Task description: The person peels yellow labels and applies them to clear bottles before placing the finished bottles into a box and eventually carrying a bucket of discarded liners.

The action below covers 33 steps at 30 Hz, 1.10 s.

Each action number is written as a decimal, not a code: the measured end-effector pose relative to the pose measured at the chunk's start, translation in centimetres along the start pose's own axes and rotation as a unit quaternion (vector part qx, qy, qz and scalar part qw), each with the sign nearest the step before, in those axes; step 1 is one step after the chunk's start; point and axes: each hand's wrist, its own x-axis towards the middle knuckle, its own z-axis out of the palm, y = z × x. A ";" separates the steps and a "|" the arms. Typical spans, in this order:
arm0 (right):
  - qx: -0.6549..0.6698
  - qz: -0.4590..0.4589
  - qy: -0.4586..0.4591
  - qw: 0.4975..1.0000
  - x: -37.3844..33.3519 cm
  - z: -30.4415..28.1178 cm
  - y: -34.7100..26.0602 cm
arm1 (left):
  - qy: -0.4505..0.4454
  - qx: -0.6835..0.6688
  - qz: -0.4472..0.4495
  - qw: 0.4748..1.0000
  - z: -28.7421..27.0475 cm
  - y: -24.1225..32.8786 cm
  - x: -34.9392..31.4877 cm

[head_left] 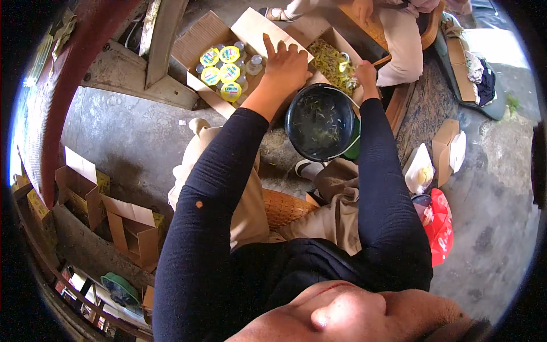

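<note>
My left hand (283, 69) reaches over a raised flap (259, 28) of a cardboard box, its fingers spread and nothing in them. Inside that box stand several clear bottles (254, 65) beside a cluster of yellow-and-white labelled packs (229, 72). To the right, a second carton holds yellow-green shredded strands (330, 60). At its right edge my right hand (365, 74) has curled fingers around a small yellow-labelled pack (345, 67), partly hidden. Below both hands sits a dark bucket (292, 128) of dark liquid with pale strands floating in it.
Across from me a seated person's leg (400, 45) is close to the second carton. Open cardboard boxes (134, 228) stand at the left. A red plastic bag (440, 228) and a white bag (420, 170) lie at the right. Wooden beams (131, 71) flank the left side.
</note>
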 end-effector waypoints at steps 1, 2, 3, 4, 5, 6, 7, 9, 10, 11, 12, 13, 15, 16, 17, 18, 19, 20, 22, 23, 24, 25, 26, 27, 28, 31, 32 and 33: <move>-0.001 0.008 0.019 1.000 0.4 -1.0 3.1 | 0.003 -0.013 0.015 1.000 0.1 0.8 0.4; 0.004 0.011 0.033 0.999 0.4 -1.5 4.9 | 0.005 -0.021 0.023 1.000 0.2 1.3 0.7; -0.021 -0.041 0.062 0.997 -2.1 1.7 -4.0 | 0.013 0.005 -0.030 0.999 0.7 -2.2 -0.9; -0.030 -0.056 0.080 0.995 -2.2 1.1 -3.1 | 0.032 -0.009 -0.021 0.999 0.8 -1.8 -0.8; -0.040 -0.070 0.097 0.992 -2.4 0.4 -2.2 | 0.051 -0.023 -0.011 0.998 0.9 -1.4 -0.6; -0.050 -0.084 0.115 0.989 -2.6 -0.3 -1.2 | 0.050 -0.028 -0.003 0.998 1.1 -1.0 -0.4; -0.025 -0.098 0.133 0.986 -3.3 -0.4 -1.1 | 0.047 -0.030 0.001 0.998 1.1 -0.9 -0.3; 0.008 -0.106 0.105 0.989 -5.2 -0.3 -1.7 | 0.030 -0.017 0.003 0.999 1.1 -0.8 -0.3; 0.025 -0.113 0.092 0.989 -6.3 -0.2 -2.4 | 0.017 0.000 0.002 1.000 1.0 -0.9 -0.3; 0.040 -0.142 0.115 0.982 -7.8 0.5 -1.8 | 0.005 0.013 0.006 1.000 0.8 -0.6 -0.1; 0.016 -0.114 0.067 0.991 -9.8 1.5 -3.5 | -0.003 0.017 -0.004 1.000 0.6 -1.0 -0.3; -0.010 -0.083 0.020 0.996 -11.8 2.1 -4.7 | -0.010 0.019 -0.011 1.000 0.4 -1.2 -0.4; 0.015 -0.085 -0.133 0.987 -15.1 3.8 -3.4 | -0.015 0.019 -0.013 1.000 0.4 -0.9 -0.4; 0.001 -0.101 -0.207 0.973 -16.3 4.3 -3.3 | -0.013 0.021 -0.016 1.000 0.5 -1.0 -0.5; -0.041 -0.070 -0.222 0.972 -17.5 5.7 -2.5 | -0.010 0.023 -0.015 1.000 0.5 -0.8 -0.4; -0.083 -0.014 -0.276 0.957 -18.1 6.7 -1.7 | -0.022 0.021 -0.014 0.999 0.5 -0.7 -0.3; -0.113 0.011 -0.312 0.943 -18.4 7.4 -1.4 | -0.034 0.021 -0.015 0.999 0.1 -0.6 -0.3; -0.143 0.034 -0.347 0.926 -18.7 8.2 -1.0 | -0.045 0.020 -0.016 0.999 0.0 -0.5 -0.2; -0.175 0.030 -0.359 0.916 -19.1 9.7 -0.3 | -0.040 0.021 -0.015 0.999 -0.1 -0.8 -0.5; -0.192 0.031 -0.364 0.911 -19.2 10.3 0.4 | -0.037 0.019 -0.013 0.999 -0.1 -0.8 -0.5; -0.191 0.043 -0.393 0.899 -19.2 10.9 1.2 | -0.036 0.019 -0.012 0.999 0.0 -0.8 -0.4; -0.191 0.054 -0.422 0.885 -19.1 11.5 1.9 | -0.035 0.020 -0.012 0.999 0.0 -0.8 -0.4; -0.189 0.065 -0.450 0.870 -19.1 12.1 2.4 | -0.035 0.021 -0.012 0.999 0.0 -0.8 -0.3; -0.185 0.061 -0.474 0.859 -19.4 12.7 3.0 | -0.028 0.018 -0.009 0.999 0.1 -0.6 -0.2; -0.185 0.063 -0.465 0.864 -20.0 13.6 3.5 | -0.023 0.016 -0.008 1.000 0.2 -0.6 -0.2; -0.190 0.034 -0.486 0.852 -21.4 14.6 2.6 | -0.012 0.015 -0.012 1.000 0.6 -1.2 -0.5; -0.192 0.031 -0.488 0.851 -21.5 14.6 2.3 | -0.007 0.011 -0.010 1.000 0.5 -1.1 -0.5; -0.193 0.029 -0.491 0.849 -21.7 14.6 2.0 | -0.009 0.010 -0.010 1.000 0.5 -1.0 -0.4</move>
